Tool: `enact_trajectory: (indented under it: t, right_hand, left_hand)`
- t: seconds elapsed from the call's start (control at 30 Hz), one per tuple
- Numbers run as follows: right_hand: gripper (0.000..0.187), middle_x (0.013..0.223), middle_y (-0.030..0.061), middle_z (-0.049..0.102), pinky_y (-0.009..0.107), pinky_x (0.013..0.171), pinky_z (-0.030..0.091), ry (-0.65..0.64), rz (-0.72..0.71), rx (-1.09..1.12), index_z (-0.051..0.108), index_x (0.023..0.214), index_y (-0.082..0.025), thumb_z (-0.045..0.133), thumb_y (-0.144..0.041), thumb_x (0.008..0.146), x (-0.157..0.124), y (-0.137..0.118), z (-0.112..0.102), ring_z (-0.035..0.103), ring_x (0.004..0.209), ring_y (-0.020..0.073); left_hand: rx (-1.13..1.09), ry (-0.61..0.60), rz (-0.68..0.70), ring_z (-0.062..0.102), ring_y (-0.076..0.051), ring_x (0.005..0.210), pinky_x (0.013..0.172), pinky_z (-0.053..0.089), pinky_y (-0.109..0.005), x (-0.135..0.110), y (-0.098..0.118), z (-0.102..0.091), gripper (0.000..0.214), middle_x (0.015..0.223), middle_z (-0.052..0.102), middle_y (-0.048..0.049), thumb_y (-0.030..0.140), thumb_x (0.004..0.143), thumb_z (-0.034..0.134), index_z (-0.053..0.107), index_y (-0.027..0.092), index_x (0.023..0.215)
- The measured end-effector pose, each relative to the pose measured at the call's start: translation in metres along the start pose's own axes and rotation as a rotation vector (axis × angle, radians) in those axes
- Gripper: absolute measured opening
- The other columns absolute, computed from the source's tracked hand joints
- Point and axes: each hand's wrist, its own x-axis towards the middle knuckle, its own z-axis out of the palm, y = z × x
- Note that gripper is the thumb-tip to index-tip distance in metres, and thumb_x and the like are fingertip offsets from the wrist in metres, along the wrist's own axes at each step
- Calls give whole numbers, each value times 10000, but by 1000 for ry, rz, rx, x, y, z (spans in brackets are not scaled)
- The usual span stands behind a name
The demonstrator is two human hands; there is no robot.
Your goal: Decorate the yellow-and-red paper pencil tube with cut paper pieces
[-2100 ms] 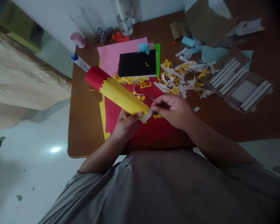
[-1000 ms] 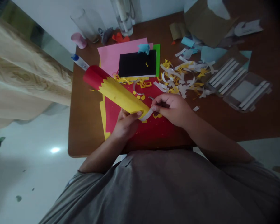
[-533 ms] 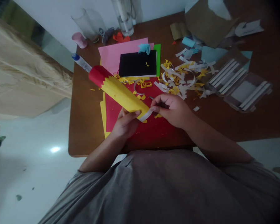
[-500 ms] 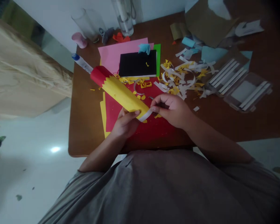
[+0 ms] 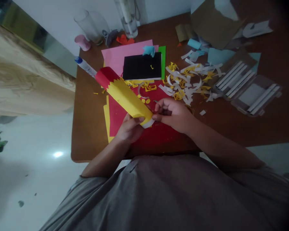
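My left hand (image 5: 131, 130) is wrapped round the lower part of a paper tube (image 5: 127, 98), its thumb lying on top. The tube is yellow with a zigzag-cut edge and a red far end, and it slants up to the left. A white paper strip (image 5: 148, 124) rims its near end. At that rim my right hand (image 5: 174, 114) pinches the strip's right end, with thumb and fingertips close together and the other fingers curled. Part of the strip is hidden behind the thumb. Red paper (image 5: 156, 139) lies under both hands.
Yellow and white paper scraps (image 5: 183, 80) lie right of centre. A black notebook (image 5: 142, 65) rests on pink and green sheets. Beyond the tube's red end lies a blue-capped glue bottle (image 5: 85, 66). At right sits an open plastic case (image 5: 255, 93); glass vessels (image 5: 128, 25) stand at the back.
The white strip, which stuck out toward my right hand, now lies closer round the tube's end. My right hand has shifted slightly left and down, its thumb now at the rim.
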Motion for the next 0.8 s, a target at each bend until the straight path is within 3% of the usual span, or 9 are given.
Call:
enact_trajectory:
  t: [0.13, 0.3, 0.43, 0.57, 0.8]
  right_hand:
    - [684, 821, -63, 664, 288, 660, 546, 77, -43, -12, 647, 963, -271, 1171, -566, 635, 4, 6, 1, 616, 729, 148]
    - [582, 839, -12, 726, 371, 764, 646, 109, -55, -14, 681, 971, -274, 917, -802, 911, 3, 3, -2, 735, 777, 206]
    - [330, 983, 58, 861, 412, 874, 671, 186, -275, -266, 841, 1016, -277, 814, -603, 1059, -6, -8, 0, 793, 914, 249]
    - [155, 1073, 64, 914, 444, 976, 684, 154, -546, -438, 923, 1092, -320, 810, -424, 1074, -15, -11, 4, 833, 998, 267]
    - [335, 1288, 92, 907, 545, 1146, 672, 46, -680, -736, 926, 1351, -343, 755, -436, 1078, -13, 4, 2, 841, 1138, 315]
  left_hand:
    - [37, -2, -7, 867, -311, 1035, 951, 723, -444, 1, 1, -1, 701, 1049, 861, -62, 415, 693, 1103, 787, 251, 1296]
    - [0, -15, 15, 858, -345, 1124, 969, 742, -474, -3, 8, 0, 713, 1073, 856, -76, 481, 660, 1115, 782, 267, 1253]
    - [5, -2, 70, 847, -358, 1188, 961, 754, -468, -7, 11, 3, 752, 1155, 858, -79, 492, 643, 1117, 767, 293, 1278]
    - [8, -3, 81, 855, -356, 1175, 965, 757, -463, -6, 10, 3, 768, 1177, 858, -83, 502, 641, 1111, 762, 297, 1294]
    - [-26, 14, 116, 869, -355, 1192, 983, 749, -454, -3, 8, 2, 705, 1166, 867, -60, 433, 676, 1095, 763, 304, 1284]
